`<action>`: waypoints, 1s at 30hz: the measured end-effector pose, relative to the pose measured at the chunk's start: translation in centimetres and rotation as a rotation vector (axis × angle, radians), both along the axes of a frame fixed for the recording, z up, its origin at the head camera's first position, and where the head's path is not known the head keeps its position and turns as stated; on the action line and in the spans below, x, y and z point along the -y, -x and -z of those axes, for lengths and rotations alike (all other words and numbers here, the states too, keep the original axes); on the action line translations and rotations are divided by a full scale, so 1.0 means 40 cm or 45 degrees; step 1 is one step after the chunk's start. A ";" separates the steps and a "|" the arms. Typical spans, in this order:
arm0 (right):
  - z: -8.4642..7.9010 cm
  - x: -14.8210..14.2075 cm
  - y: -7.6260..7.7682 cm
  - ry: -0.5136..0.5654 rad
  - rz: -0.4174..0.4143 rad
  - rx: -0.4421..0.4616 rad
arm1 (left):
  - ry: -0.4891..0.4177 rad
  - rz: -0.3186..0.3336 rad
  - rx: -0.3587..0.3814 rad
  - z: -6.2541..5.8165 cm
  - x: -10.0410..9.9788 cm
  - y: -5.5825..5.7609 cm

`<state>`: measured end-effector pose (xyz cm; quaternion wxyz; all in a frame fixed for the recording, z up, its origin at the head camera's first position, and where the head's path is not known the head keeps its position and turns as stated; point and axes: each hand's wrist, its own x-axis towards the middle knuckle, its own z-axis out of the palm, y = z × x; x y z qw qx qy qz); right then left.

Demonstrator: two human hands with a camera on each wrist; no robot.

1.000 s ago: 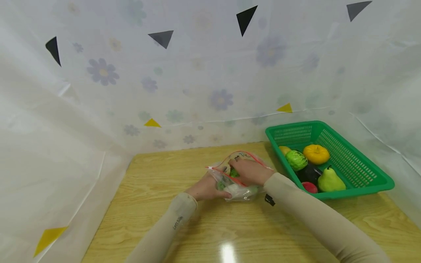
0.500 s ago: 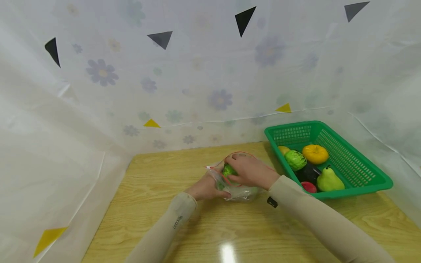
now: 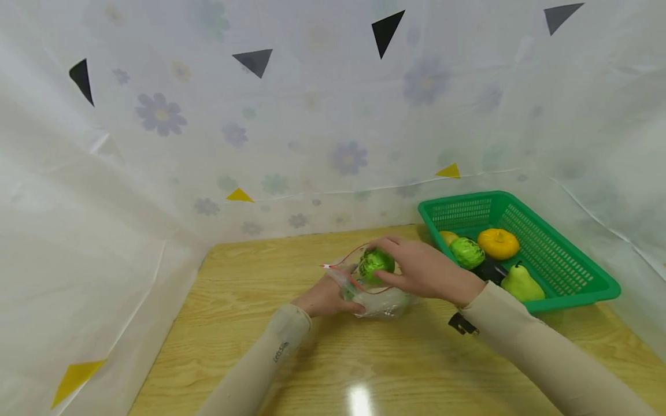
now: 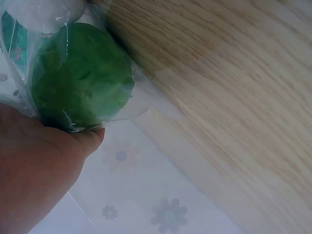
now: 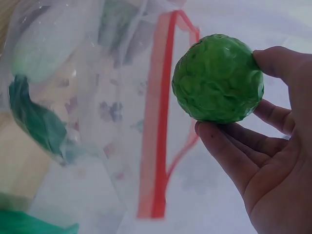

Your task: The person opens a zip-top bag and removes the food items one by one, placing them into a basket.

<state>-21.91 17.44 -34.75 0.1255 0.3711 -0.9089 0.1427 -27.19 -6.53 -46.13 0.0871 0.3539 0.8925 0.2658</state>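
My right hand holds a bumpy green custard apple between thumb and fingertips, at the mouth of a clear zip bag. In the right wrist view the custard apple is beside the bag's red zip strip, and the bag's mouth stands open. My left hand grips the bag's left side, thumb in front; its other fingers are mostly hidden. Through the plastic I see a green round piece and a white one. A dark green piece also shows inside.
At the right stands a green plastic basket. In it lie a yellow pumpkin, a green pear, a dark eggplant, another bumpy green fruit and a partly hidden yellowish piece. A flowered sheet hangs behind the wooden table.
My right hand has drawn back to the right from inside the bag's mouth, and the custard apple it holds has come into plain view. The left hand stays on the bag.
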 end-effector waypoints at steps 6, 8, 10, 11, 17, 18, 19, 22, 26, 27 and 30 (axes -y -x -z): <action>-0.051 -0.091 -0.036 0.051 0.117 -0.035 | 0.018 -0.036 0.042 0.005 -0.004 -0.003; -0.060 -0.135 -0.041 0.088 0.154 -0.041 | 0.018 -0.045 0.043 0.006 -0.006 -0.005; -0.064 -0.180 -0.043 0.130 0.193 -0.061 | 0.016 -0.049 0.036 0.008 -0.007 -0.005; -0.064 -0.203 -0.042 0.152 0.205 -0.067 | 0.015 -0.054 0.034 0.008 -0.007 -0.005; -0.040 -0.323 -0.048 0.179 0.339 -0.052 | 0.032 -0.076 0.028 0.007 -0.006 -0.009; -0.032 -0.340 -0.050 0.176 0.365 -0.037 | 0.036 -0.077 0.034 0.006 -0.005 -0.010; -0.024 -0.356 -0.052 0.170 0.388 -0.020 | 0.041 -0.077 0.040 0.004 -0.004 -0.011; 0.002 -0.400 -0.060 0.140 0.455 0.033 | 0.031 -0.069 0.054 -0.002 -0.002 -0.014; 0.035 -0.444 -0.062 0.072 0.506 0.091 | 0.006 -0.059 0.055 -0.006 0.001 -0.016; 0.043 -0.453 -0.062 0.053 0.511 0.110 | 0.002 -0.060 0.056 -0.006 0.002 -0.017; 0.065 -0.478 -0.065 -0.021 0.520 0.142 | 0.010 -0.065 0.070 -0.006 0.005 -0.020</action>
